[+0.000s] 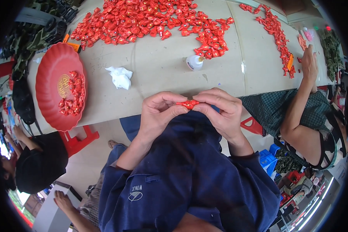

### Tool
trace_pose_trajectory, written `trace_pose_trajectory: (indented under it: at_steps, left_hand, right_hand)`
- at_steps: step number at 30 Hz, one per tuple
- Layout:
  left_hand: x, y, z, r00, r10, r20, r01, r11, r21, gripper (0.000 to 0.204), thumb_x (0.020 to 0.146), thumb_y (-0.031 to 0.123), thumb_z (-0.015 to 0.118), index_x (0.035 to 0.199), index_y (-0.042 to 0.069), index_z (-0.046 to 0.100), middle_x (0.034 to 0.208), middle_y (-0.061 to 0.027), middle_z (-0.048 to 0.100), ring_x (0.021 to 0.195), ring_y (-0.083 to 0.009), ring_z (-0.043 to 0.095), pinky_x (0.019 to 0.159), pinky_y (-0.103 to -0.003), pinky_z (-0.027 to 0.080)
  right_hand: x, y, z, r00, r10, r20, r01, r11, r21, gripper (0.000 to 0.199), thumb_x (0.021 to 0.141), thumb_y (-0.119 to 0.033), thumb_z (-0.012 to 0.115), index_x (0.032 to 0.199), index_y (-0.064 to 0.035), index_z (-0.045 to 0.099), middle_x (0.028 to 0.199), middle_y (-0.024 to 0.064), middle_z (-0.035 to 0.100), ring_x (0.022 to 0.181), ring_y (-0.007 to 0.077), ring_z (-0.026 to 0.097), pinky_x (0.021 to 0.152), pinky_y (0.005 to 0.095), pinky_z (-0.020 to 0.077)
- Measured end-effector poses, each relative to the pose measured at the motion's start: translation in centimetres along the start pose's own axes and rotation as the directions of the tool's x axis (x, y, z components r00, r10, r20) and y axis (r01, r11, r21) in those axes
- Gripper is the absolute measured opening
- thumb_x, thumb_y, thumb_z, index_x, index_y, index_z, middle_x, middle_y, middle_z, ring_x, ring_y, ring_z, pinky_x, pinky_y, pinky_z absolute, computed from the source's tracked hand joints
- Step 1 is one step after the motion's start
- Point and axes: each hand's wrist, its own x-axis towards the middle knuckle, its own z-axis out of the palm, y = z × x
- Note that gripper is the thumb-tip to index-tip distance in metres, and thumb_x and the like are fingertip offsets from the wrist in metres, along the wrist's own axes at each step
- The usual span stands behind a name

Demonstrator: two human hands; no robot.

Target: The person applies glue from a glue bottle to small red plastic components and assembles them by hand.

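Work appears under way on one small red piece [188, 104], held at the near edge of the bench [154, 65]: the left hand [156, 112] and right hand [220, 110] each pinch an end in a narrow grip. Many heaped red pieces [131, 21] lie beyond, fewer in the red dish [49, 100]; which are finished, I cannot tell.

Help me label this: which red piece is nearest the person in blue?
The red piece pinched by the left hand and right hand; other visible pieces lie on the table or in the red dish.
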Motion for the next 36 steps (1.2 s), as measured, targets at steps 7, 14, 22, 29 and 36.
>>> trace_pose_trajectory:
  at_steps: [7,14,22,29,36]
  left_hand:
    - [-0.1,0.5,0.2,0.997,0.078,0.017,-0.08,0.987,0.136,0.014,0.077,-0.008,0.061,0.091,-0.006,0.06,0.087,-0.0118,0.063,0.079,-0.0147,0.062,0.072,-0.025,0.051]
    - [-0.4,0.9,0.4,0.995,0.103,0.016,-0.104,0.974,0.202,0.013,0.075,-0.009,0.062,0.088,-0.005,0.061,0.086,-0.0117,0.063,0.076,-0.0144,0.061,0.069,-0.024,0.051]
    - [-0.6,1.0,0.2,0.992,0.124,0.035,-0.128,0.97,0.205,0.013,0.075,-0.011,0.061,0.087,-0.005,0.061,0.086,-0.0132,0.063,0.076,-0.0158,0.061,0.068,-0.025,0.052]
    - [-0.6,0.8,0.1,0.992,0.126,0.015,-0.126,0.967,0.222,0.012,0.077,-0.009,0.061,0.088,-0.005,0.06,0.085,-0.0125,0.062,0.075,-0.0145,0.061,0.068,-0.023,0.051]
    - [-0.6,0.8,0.0,0.992,0.127,-0.024,-0.118,0.966,0.231,0.011,0.078,-0.006,0.061,0.09,-0.005,0.06,0.084,-0.0101,0.063,0.075,-0.0125,0.061,0.069,-0.022,0.05]
  right_hand:
    - [-0.4,0.6,0.5,0.992,-0.123,-0.012,0.122,0.992,-0.043,0.018,0.065,0.002,0.071,0.082,0.0015,0.067,0.076,0.0112,0.064,0.068,0.019,0.061,0.06,0.0264,0.0462]
    - [-0.7,1.1,0.9,0.977,-0.211,-0.028,0.209,0.976,-0.06,0.019,0.064,0.001,0.073,0.081,0.0019,0.066,0.077,0.0114,0.064,0.066,0.02,0.06,0.058,0.0272,0.0461]
    - [-0.7,1.0,1.1,0.971,-0.237,-0.025,0.236,0.97,-0.056,0.02,0.063,0.0,0.073,0.082,0.0019,0.067,0.077,0.0118,0.064,0.065,0.0206,0.06,0.057,0.0273,0.0463]
    - [-0.7,1.0,1.2,0.978,-0.208,-0.023,0.206,0.977,-0.051,0.02,0.063,0.0,0.073,0.082,0.0014,0.067,0.076,0.0116,0.064,0.065,0.0203,0.06,0.057,0.0271,0.0463]
    - [-0.2,1.2,1.8,0.977,-0.209,-0.05,0.207,0.977,-0.054,0.019,0.064,0.001,0.071,0.082,-0.0002,0.066,0.07,0.0094,0.062,0.061,0.0194,0.059,0.053,0.0267,0.0457]
